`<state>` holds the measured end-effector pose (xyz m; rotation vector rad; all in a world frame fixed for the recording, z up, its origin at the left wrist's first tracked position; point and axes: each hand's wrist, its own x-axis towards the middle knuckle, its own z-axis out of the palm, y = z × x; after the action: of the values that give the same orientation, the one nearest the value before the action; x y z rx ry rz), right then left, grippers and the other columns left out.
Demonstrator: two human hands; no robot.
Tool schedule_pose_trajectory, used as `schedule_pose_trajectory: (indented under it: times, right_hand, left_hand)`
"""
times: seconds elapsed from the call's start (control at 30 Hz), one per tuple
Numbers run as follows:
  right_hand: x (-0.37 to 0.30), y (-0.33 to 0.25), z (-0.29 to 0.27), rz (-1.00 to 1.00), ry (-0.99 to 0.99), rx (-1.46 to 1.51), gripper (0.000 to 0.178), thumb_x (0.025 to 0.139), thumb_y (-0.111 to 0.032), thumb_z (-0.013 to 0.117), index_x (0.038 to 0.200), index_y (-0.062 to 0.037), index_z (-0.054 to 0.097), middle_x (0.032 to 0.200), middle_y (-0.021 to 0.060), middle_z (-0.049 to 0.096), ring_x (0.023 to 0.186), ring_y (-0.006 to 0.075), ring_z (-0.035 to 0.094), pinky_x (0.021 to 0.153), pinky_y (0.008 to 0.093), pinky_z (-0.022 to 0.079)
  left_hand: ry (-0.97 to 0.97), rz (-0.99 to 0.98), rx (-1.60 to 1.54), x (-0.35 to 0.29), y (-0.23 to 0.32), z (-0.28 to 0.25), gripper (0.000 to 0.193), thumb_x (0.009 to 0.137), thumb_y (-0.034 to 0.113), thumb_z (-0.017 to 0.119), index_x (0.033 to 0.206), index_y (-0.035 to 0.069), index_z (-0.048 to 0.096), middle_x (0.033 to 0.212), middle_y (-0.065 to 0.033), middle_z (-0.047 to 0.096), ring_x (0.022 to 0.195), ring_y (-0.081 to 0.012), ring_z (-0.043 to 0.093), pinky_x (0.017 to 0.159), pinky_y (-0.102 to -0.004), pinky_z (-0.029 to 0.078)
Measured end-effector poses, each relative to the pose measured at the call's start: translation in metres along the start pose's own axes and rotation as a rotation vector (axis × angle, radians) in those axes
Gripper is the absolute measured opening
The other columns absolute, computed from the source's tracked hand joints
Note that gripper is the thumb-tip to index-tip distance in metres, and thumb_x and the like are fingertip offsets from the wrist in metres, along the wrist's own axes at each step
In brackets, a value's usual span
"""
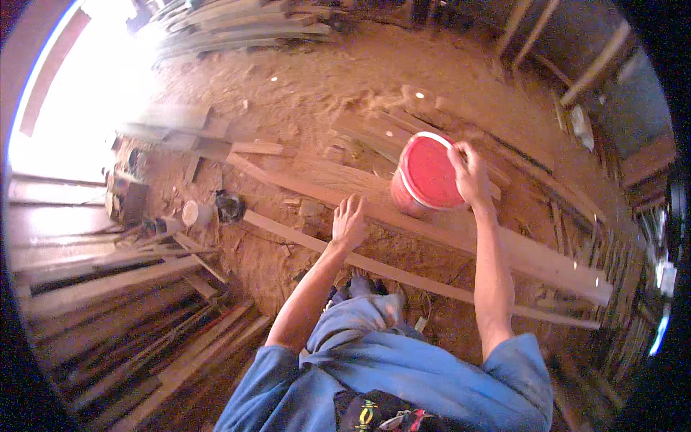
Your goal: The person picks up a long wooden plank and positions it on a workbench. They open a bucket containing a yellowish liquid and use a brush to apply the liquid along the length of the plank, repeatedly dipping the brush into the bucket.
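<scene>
A red plastic bucket [426, 175] with a white rim stands tilted on wooden planks on the dirt floor. My right hand [469, 173] grips its rim on the right side. My left hand [348, 223] hovers with fingers spread above a long plank [547, 263], holding nothing. A thinner wooden batten [403, 273] lies just below that hand, running diagonally across the ground. My feet in dark shoes [356, 288] stand beside the batten.
Stacked timber [237, 25] lies at the back. More planks and battens [144, 324] pile up at the left. A small white container [191, 213] and a dark object [229, 207] sit on the dirt. Wooden framing [597, 65] rises at the right.
</scene>
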<state>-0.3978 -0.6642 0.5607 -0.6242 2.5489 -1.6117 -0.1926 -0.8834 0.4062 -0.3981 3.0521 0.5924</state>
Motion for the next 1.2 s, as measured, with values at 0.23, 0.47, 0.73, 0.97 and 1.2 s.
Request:
schedule_pose_trajectory:
  times: [0.23, 0.47, 0.73, 0.97, 1.2]
  right_hand:
    - [-0.025, -0.015, 0.003, 0.121, 0.109, 0.070, 0.024, 0.098, -0.029, 0.063, 0.091, -0.0057, 0.061, 0.077, -0.0033, 0.056, 0.072, 0.0074, 0.049, 0.068, 0.0257, 0.044]
    - [-0.049, -0.077, -0.043, 0.096, 0.291, 0.230, 0.019, 0.096, -0.028, 0.068, 0.092, -0.0092, 0.065, 0.076, -0.0068, 0.055, 0.069, 0.0043, 0.048, 0.063, 0.0222, 0.039]
    - [-0.072, -0.103, -0.047, -0.015, 0.363, 0.072, 0.019, 0.096, -0.025, 0.068, 0.089, -0.0081, 0.064, 0.078, -0.0080, 0.055, 0.070, 0.0035, 0.044, 0.063, 0.0215, 0.036]
    - [-0.082, -0.078, -0.025, 0.101, 0.354, 0.124, 0.017, 0.096, -0.023, 0.067, 0.091, -0.0073, 0.064, 0.078, -0.0079, 0.056, 0.070, 0.0031, 0.046, 0.065, 0.0208, 0.038]
    - [-0.088, -0.070, -0.014, 0.123, 0.268, 0.093, 0.017, 0.095, -0.022, 0.069, 0.090, -0.0065, 0.064, 0.077, -0.0061, 0.056, 0.073, 0.0047, 0.047, 0.068, 0.0228, 0.041]
  left_hand:
    - [-0.045, 0.209, 0.273, 0.029, -0.047, 0.019, 0.050, 0.080, 0.024, 0.070, 0.128, 0.013, 0.061, 0.136, -0.0115, 0.054, 0.136, -0.0351, 0.040, 0.115, -0.0597, 0.023]
    - [-0.019, 0.345, 0.386, 0.049, -0.066, 0.026, 0.053, 0.080, 0.037, 0.071, 0.128, 0.017, 0.063, 0.130, -0.0065, 0.061, 0.133, -0.0314, 0.046, 0.115, -0.0584, 0.025]
    - [-0.186, 0.308, 0.388, 0.096, -0.101, 0.022, 0.048, 0.090, 0.034, 0.061, 0.137, 0.021, 0.058, 0.136, -0.0077, 0.058, 0.136, -0.0337, 0.044, 0.112, -0.0554, 0.030]
    - [-0.089, 0.311, 0.324, 0.081, -0.100, 0.020, 0.041, 0.087, 0.031, 0.065, 0.126, 0.019, 0.065, 0.135, -0.0065, 0.058, 0.128, -0.0320, 0.049, 0.110, -0.0534, 0.036]
    - [-0.020, 0.304, 0.336, 0.066, -0.085, 0.025, 0.036, 0.089, 0.025, 0.061, 0.125, 0.022, 0.066, 0.139, -0.0044, 0.054, 0.129, -0.0299, 0.049, 0.111, -0.0534, 0.034]
